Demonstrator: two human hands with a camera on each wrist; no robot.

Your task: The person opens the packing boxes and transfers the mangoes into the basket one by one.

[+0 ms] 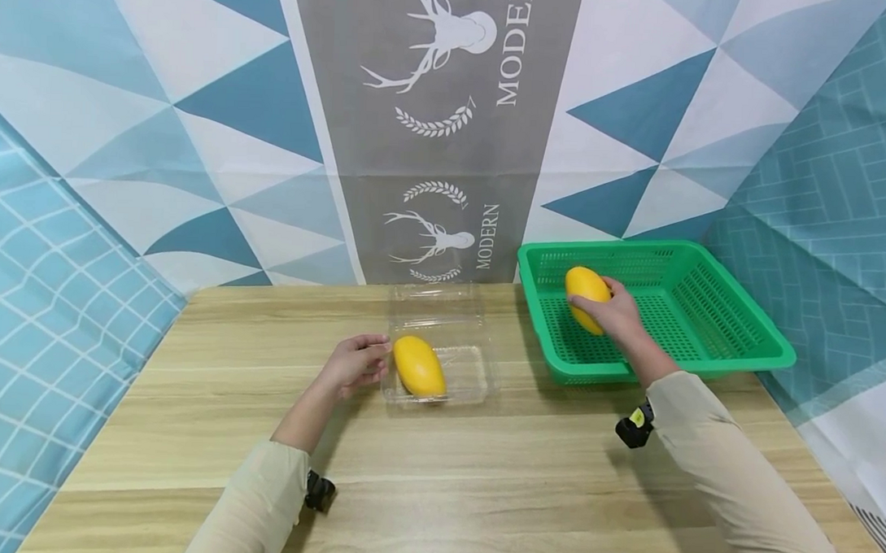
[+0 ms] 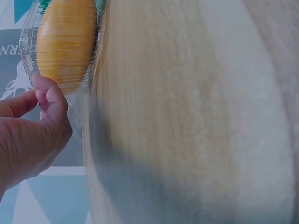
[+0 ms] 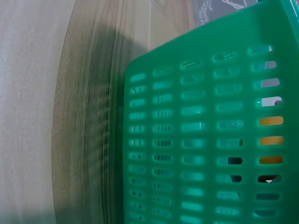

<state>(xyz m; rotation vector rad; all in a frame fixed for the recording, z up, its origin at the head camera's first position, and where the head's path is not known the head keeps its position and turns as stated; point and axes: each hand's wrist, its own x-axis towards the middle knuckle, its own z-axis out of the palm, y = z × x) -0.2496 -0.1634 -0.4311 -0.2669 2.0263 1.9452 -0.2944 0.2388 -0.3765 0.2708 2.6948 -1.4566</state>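
A clear plastic clamshell container (image 1: 470,373) lies open on the wooden table, its lid folded back towards the wall. One yellow mango (image 1: 419,365) sits in the container's left part. At the left edge of the container, my left hand (image 1: 355,361) pinches the rim between thumb and fingers; the left wrist view shows this hand (image 2: 44,119) close up beside the mango. My right hand (image 1: 619,313) grips a second yellow mango (image 1: 586,291) over the left side of the green basket (image 1: 711,365). In the right wrist view, the basket wall (image 3: 201,140) hides most of that hand.
A patterned cloth wall (image 1: 447,155) stands right behind the container and basket. The wooden table (image 1: 480,481) stretches out in front of them. Blue tiled sheets (image 1: 39,295) border the left side, with another at the right beyond the basket.
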